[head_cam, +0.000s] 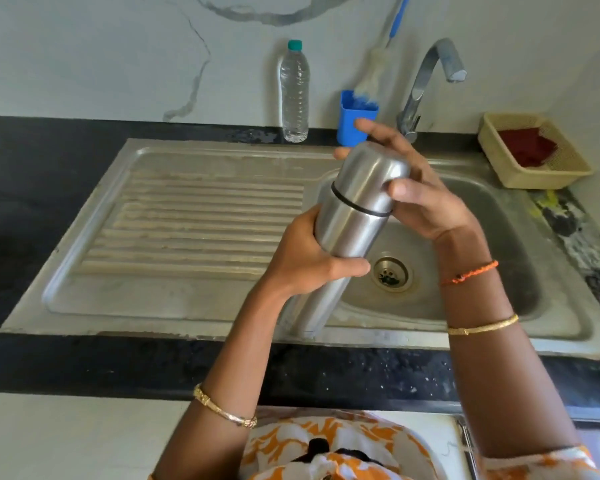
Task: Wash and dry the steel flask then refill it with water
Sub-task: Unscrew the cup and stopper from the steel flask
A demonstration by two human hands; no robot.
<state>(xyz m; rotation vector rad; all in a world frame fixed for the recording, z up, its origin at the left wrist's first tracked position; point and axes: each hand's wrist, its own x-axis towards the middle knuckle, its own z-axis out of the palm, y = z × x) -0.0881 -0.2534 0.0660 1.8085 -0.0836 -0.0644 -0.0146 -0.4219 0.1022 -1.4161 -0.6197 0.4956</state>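
The steel flask (352, 223) is a long, smooth cylinder of brushed metal with a rounded cap (371, 174) on top, and a thin black ring marks where the cap joins the body. It is held in the air, tilted with the cap pointing up and away to the right, over the inner edge of the sink bowl (482, 216), with its lower end near the front rim. The left hand (309, 258) grips the middle of the body, fingers wrapped around it and the thumb across the front. The right hand (420, 188) is closed around the cap, the fingers curled over its far side and the thumb pressing on the near side. Under the flask, the drain (392, 273) is open to view at the bottom of the bowl, and the bowl has free room on the right of the hands. To the left, the ribbed draining board (194, 223) stretches flat and wide up to the dark bench (32, 188). Behind the hands, a blue cup (355, 117) with a bottle brush (374, 69) in it stands just beside the tap (426, 81), whose spout bends over the bowl. A clear plastic water bottle (294, 93) with a green lid stands at the wall, left of the cup. At the far right corner, a cream basket (506, 168) with a red cloth (527, 147) sits on the bench, near the sink rim.
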